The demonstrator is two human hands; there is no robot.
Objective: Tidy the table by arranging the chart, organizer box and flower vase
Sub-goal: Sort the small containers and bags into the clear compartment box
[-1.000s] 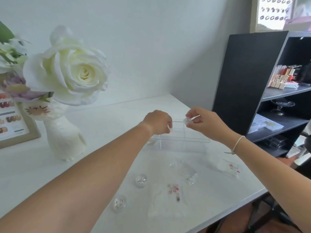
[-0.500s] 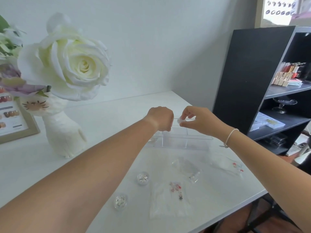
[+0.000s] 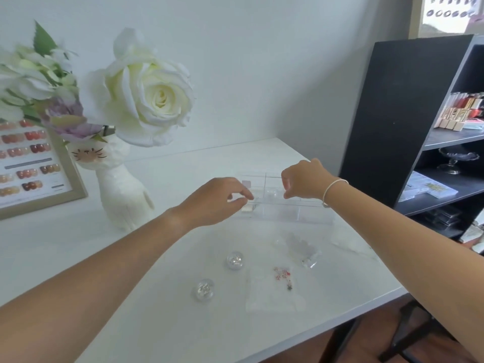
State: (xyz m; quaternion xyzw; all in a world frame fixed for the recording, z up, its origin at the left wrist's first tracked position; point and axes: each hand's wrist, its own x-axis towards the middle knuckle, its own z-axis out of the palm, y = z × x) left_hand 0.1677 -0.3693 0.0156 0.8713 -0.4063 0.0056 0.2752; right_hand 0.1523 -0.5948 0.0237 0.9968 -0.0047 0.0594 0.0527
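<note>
The clear organizer box (image 3: 288, 213) lies on the white table (image 3: 78, 247), ahead of me at mid-right. My left hand (image 3: 217, 200) pinches the box's left rim with thumb and forefinger. Over the back compartments hovers my right hand (image 3: 306, 183), fingers curled down and slightly apart, holding nothing. A small clear jar (image 3: 271, 193) sits inside the box just below those fingers. The white cat-shaped flower vase (image 3: 123, 195) with a large white rose stands to the left. Behind it, the framed nail colour chart (image 3: 28, 163) leans at the left edge, partly hidden by flowers.
Two small round glitter jars (image 3: 235, 260) (image 3: 203, 290) and clear plastic bags of charms (image 3: 277, 286) (image 3: 303, 247) lie between me and the box. A black shelf unit (image 3: 392, 113) stands right of the table. The table's front edge runs diagonally at lower right.
My right hand has let go of the small clear jar, which now rests in the box. My left hand has stayed at the box's left rim. The view has swung left.
</note>
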